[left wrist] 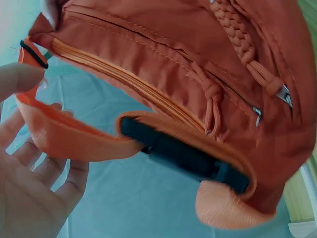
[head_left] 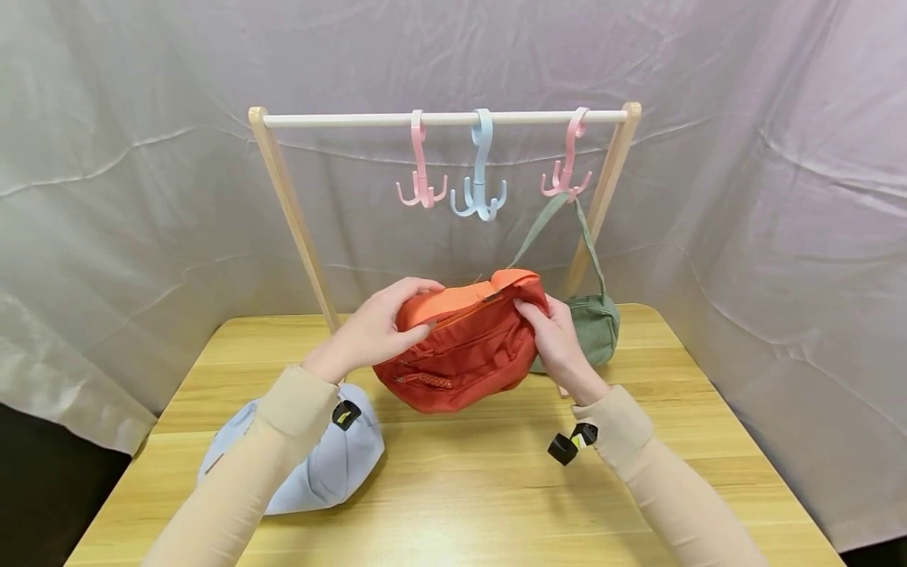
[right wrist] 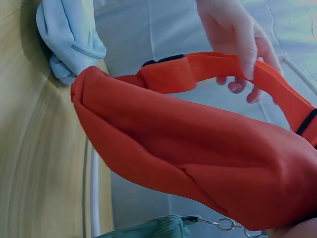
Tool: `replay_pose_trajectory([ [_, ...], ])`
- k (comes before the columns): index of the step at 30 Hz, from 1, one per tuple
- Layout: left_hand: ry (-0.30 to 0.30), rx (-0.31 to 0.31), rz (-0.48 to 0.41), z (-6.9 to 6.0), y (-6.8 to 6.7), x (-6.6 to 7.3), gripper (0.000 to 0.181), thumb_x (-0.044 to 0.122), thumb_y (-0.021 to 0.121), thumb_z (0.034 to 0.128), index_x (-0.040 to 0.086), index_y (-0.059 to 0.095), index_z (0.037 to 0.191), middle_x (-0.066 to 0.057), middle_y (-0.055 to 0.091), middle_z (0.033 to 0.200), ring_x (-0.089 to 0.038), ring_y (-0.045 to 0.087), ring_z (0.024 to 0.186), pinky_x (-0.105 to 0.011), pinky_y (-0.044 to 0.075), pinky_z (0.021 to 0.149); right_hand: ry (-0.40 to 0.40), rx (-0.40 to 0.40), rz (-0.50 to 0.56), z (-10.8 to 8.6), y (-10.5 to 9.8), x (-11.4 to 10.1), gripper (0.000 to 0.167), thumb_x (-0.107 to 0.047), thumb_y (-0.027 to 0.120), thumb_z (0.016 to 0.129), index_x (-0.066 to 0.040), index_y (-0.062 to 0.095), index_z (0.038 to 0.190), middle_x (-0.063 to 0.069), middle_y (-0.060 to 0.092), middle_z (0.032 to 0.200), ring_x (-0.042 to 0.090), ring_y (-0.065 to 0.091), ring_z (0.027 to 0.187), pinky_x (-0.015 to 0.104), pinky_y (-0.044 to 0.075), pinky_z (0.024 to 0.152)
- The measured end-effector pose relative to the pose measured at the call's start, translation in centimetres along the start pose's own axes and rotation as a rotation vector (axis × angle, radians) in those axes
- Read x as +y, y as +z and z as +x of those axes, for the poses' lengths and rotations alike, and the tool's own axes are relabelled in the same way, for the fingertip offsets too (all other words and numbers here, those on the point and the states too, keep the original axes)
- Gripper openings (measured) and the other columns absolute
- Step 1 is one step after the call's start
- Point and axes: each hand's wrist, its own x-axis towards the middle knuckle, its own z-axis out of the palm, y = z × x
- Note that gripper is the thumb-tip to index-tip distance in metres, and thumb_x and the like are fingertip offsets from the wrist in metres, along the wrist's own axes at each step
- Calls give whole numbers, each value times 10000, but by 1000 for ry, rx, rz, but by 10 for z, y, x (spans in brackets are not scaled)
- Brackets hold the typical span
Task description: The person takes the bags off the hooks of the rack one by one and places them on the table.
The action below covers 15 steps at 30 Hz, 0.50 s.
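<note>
A red waist bag [head_left: 468,358] with zips and a braided pull is held up above the table. My right hand [head_left: 560,337] grips its right end, thumb on the front; only a bit of that hand shows in the right wrist view. My left hand [head_left: 375,329] holds the bag's orange strap [left wrist: 74,134] between thumb and fingers, and the strap arches away from the bag. A black buckle [left wrist: 183,153] sits on the strap, nearer the bag's other end. Behind my right hand hangs a green corduroy bag [head_left: 595,327], partly hidden.
A wooden rack with a white bar [head_left: 340,120] stands at the back. From it hang a pink hook [head_left: 420,169], a blue hook [head_left: 480,173] and another pink hook [head_left: 567,161], which carries the green bag's strap. A light blue bag [head_left: 333,465] lies on the wooden table [head_left: 482,496], under my left forearm.
</note>
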Motion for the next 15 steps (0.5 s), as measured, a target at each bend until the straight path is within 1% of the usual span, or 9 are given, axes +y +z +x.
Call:
replay_pose_trajectory([
  [4, -22, -53, 22, -2, 2, -2, 532, 218, 753, 898, 181, 537, 1382, 18, 594, 1311, -148, 580, 1096, -362, 519, 955, -38, -16, -13, -1, -1, -1, 158, -119, 511, 1034, -108, 662, 1080, -87, 695, 873, 61, 672, 805, 205, 547, 755],
  [6, -32, -81, 13, -3, 3, -2, 583, 278, 781, 882, 203, 523, 1399, 31, 585, 1299, -140, 567, 1103, -351, 526, 928, -57, -13, -8, -2, -1, -2, 144, -113, 518, 1031, -97, 660, 1040, -76, 679, 846, 62, 661, 779, 205, 542, 732],
  [8, -45, -103, -6, -4, 3, -2, 630, 326, 797, 869, 231, 504, 1418, 38, 569, 1314, -146, 557, 1124, -350, 534, 912, -68, -11, -1, -2, -2, -3, 144, -110, 521, 1029, -112, 664, 1010, -72, 671, 829, 62, 655, 764, 204, 538, 722],
  [9, -51, -111, -17, -4, 3, -2, 648, 341, 801, 864, 241, 496, 1427, 40, 561, 1333, -153, 549, 1145, -351, 532, 918, -71, -9, 4, -2, -2, -3, 150, -107, 521, 1028, -130, 668, 1003, -71, 672, 829, 62, 655, 763, 205, 538, 722],
  [10, -60, -115, -29, -5, 4, -2, 662, 355, 804, 860, 254, 489, 1433, 42, 548, 1353, -162, 539, 1164, -360, 542, 897, -74, -10, 8, -3, -2, -3, 157, -107, 523, 1027, -150, 669, 992, -69, 673, 827, 63, 655, 758, 205, 539, 720],
  [13, -89, -122, -56, -6, 3, -3, 685, 375, 807, 855, 273, 474, 1445, 39, 512, 1403, -199, 514, 1227, -403, 546, 927, -82, -21, 14, -3, -2, -4, 175, -108, 520, 1029, -185, 673, 994, -67, 677, 842, 66, 659, 769, 206, 541, 728],
  [15, -105, -128, -46, -6, 3, -5, 712, 390, 805, 853, 274, 455, 1463, 33, 490, 1424, -212, 492, 1268, -421, 534, 967, -86, -35, 18, -4, -2, -5, 180, -109, 516, 1032, -191, 673, 1003, -62, 679, 856, 70, 662, 779, 209, 545, 731],
])
